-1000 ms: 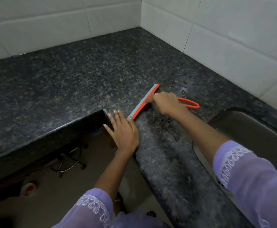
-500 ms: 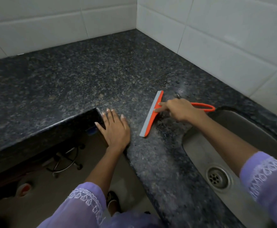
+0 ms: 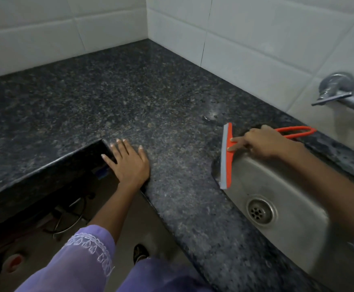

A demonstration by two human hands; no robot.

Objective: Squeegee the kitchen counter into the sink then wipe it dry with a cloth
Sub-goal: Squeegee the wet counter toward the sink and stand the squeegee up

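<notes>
A: Where's our right hand (image 3: 262,143) at?

B: At 3 o'clock, gripping the orange squeegee (image 3: 228,157) by its handle, two fingers stretched fwd onto the back of the blade bar. The looped handle end sticks out behind the hand toward the wall.

A: And the squeegee itself?

B: Blade sits right at the left rim of the steel sink (image 3: 281,199); upper part on the granite counter (image 3: 129,98), lower end hanging over the basin. Grey rubber edge faces 9 o'clock.

A: Our left hand (image 3: 128,162)?

B: Flat, fingers straight and spread, palm down on the counter's inner corner, approx. center frame, holding nothing. Thumb side hangs off the edge.

A: Any water?

B: A few drops glint on the counter just above the blade, ~1 o'clock. Drain (image 3: 259,211) visible in the sink at 4 o'clock.

A: Other stuff?

B: Chrome tap (image 3: 338,89) on the white tile wall (image 3: 256,39) at 2 o'clock. We can't see a cloth.
</notes>
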